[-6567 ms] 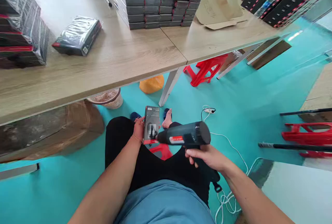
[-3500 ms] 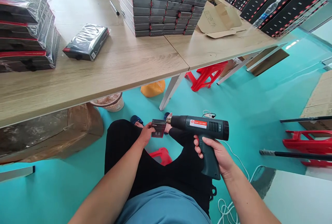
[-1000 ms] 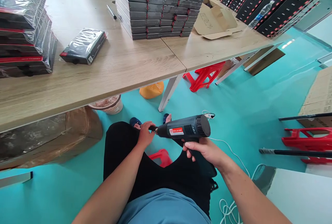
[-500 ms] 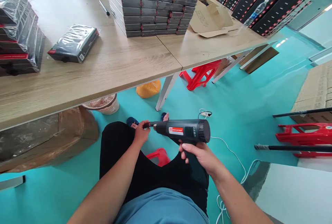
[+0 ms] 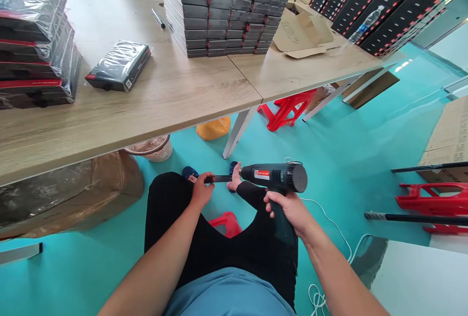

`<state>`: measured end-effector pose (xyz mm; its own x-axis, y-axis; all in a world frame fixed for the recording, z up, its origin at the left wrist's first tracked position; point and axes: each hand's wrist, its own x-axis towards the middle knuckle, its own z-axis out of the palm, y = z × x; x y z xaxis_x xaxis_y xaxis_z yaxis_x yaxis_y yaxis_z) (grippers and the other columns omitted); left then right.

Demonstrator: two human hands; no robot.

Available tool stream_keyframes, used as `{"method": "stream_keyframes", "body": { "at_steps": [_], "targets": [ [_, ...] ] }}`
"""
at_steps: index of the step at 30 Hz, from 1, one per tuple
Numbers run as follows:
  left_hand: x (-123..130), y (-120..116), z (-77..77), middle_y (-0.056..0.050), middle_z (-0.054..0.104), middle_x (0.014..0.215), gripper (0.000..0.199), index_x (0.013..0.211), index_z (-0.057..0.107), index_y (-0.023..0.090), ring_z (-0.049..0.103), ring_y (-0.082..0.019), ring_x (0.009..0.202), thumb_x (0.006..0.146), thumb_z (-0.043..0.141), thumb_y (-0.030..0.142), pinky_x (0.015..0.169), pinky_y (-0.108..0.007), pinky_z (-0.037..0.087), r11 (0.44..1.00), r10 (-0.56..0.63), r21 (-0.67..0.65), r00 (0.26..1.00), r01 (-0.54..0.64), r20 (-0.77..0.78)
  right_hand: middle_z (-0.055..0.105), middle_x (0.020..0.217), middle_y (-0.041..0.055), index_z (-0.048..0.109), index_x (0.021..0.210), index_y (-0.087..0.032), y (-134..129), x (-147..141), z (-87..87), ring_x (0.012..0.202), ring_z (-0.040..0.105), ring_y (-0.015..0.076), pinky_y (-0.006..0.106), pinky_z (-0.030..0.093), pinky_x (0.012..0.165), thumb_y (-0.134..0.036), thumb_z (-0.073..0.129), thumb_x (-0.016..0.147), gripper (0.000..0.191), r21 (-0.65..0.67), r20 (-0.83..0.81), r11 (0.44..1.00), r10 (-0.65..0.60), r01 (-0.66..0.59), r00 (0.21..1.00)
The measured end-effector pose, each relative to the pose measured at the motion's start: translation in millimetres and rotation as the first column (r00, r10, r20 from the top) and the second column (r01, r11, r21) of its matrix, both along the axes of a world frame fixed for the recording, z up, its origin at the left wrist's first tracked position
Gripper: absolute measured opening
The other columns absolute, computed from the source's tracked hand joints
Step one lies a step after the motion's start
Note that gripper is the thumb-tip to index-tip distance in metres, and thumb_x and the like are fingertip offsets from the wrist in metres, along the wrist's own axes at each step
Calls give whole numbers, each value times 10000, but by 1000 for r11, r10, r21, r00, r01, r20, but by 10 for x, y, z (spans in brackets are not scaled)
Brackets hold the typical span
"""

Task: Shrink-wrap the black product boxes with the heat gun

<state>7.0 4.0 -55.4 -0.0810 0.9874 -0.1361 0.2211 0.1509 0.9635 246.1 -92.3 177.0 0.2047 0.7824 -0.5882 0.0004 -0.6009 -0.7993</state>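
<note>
Over my lap, my left hand (image 5: pixel 202 191) is closed on the end of a flat black box (image 5: pixel 222 178) that shows its narrow edge. My right hand (image 5: pixel 287 208) grips the handle of a dark green heat gun (image 5: pixel 272 174). The gun's nozzle points left at the box's far end, with a small gap between them. On the table lies one film-wrapped black box (image 5: pixel 119 66). A pile of similar wrapped boxes (image 5: pixel 40 48) stands at the table's left.
A wooden table (image 5: pixel 175 106) crosses ahead, bearing a tall stack of black boxes (image 5: pixel 226 13), an open carton (image 5: pixel 300 30) and a pen (image 5: pixel 158 18). Below are a waste basket (image 5: pixel 157 151), a wrapped carton (image 5: pixel 113 184) and a red stool (image 5: pixel 285 110). White cable (image 5: pixel 329 218) lies right.
The heat gun has moved right, away from my left hand, uncovering more of the black box. The whole view has shifted slightly, with the table things now further right.
</note>
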Motion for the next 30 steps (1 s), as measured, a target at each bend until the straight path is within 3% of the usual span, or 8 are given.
{"method": "stream_keyframes", "body": {
  "at_steps": [4,9,13,16,19,24,27,30],
  "targets": [
    [22,26,-45,-69,731,1076,393,966,714,216,667,-255,1040,627,554,101,996,-417,481,1000,22,5,1000,-22,16,736,817,68,739,981,-141,-55,46,5,638,658,170,273,545,523,-426,797,743,376,-12,-135,997,80,-83,988],
    [26,17,-51,-69,728,1056,392,973,712,211,668,-247,1009,625,556,121,978,-408,488,1000,10,16,999,-10,31,712,777,56,732,912,-139,-82,-58,-29,624,639,166,278,541,520,-460,799,732,374,32,-40,999,27,-26,999],
    [-1,16,-26,-56,723,984,352,949,707,214,659,-246,957,620,591,167,944,-404,492,1000,27,-17,999,-26,39,725,793,69,742,937,-139,-73,-75,-3,650,649,182,294,543,532,-461,799,734,384,7,-101,996,92,-91,991],
    [0,30,0,-31,696,878,290,886,685,208,643,-232,870,617,580,226,872,-387,506,995,52,-91,991,-41,124,713,754,55,735,898,-144,-66,-46,28,623,635,171,290,540,535,-465,815,716,378,28,-44,1000,9,-8,999],
    [17,50,24,-10,636,740,191,767,633,213,625,-231,801,610,538,266,789,-376,519,977,95,-210,953,-34,288,722,792,61,734,947,-145,-58,-31,52,625,637,167,278,536,522,-462,824,713,405,20,-132,1000,-8,11,991],
    [11,75,96,-29,577,650,161,737,578,237,645,-268,789,643,501,344,752,-416,537,921,198,-389,852,8,485,723,833,59,740,1000,-153,-51,-117,105,657,647,163,272,546,559,-442,785,774,371,66,-232,994,100,-87,967],
    [-46,55,216,-62,618,681,360,914,674,187,657,-270,730,714,498,428,711,-436,552,874,204,-466,762,141,614,705,804,56,743,929,-146,-114,-116,148,655,642,165,273,533,558,-414,765,795,301,41,-243,961,275,-274,930],
    [-101,24,377,-98,677,758,592,1099,695,137,668,-261,693,811,463,600,652,-432,560,829,206,-498,690,253,694,677,759,45,731,830,-146,-230,-20,159,638,628,167,271,508,530,-388,781,773,254,-23,-261,888,437,-458,861]
  ]
}}
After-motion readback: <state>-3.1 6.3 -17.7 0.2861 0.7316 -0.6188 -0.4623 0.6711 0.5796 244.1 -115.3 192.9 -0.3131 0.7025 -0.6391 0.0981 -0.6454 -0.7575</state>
